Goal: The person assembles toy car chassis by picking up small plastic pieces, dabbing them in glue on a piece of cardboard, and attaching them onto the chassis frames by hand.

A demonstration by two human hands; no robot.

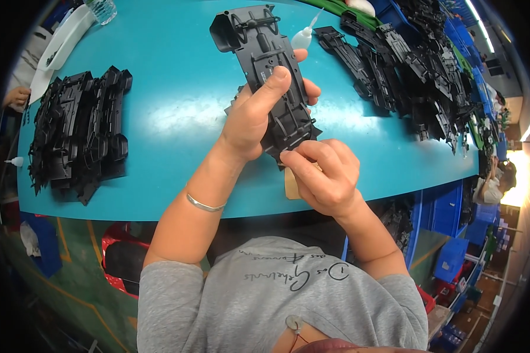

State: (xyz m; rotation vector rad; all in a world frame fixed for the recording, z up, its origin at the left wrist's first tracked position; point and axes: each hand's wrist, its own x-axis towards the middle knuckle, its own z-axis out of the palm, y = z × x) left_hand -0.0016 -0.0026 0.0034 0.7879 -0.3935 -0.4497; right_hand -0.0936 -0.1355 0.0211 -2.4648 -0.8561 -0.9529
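A long black plastic toy-car chassis is tilted up over the table in my left hand. The left thumb lies along its face, and the fingers wrap round behind and show at its right edge. At the chassis's lower end, my right hand is closed, thumb and forefinger pinched together against the corner. Whatever sits between those fingertips is too small or hidden to make out. Beneath the right hand, a tan piece lies partly covered at the table's near edge. Just behind the chassis stands a white squeeze bottle with a thin nozzle.
Stacked black chassis stand on the teal table at the left. More chassis are heaped at the right. A white tray lies at the far left, near another person's hand. Blue bins stand lower right.
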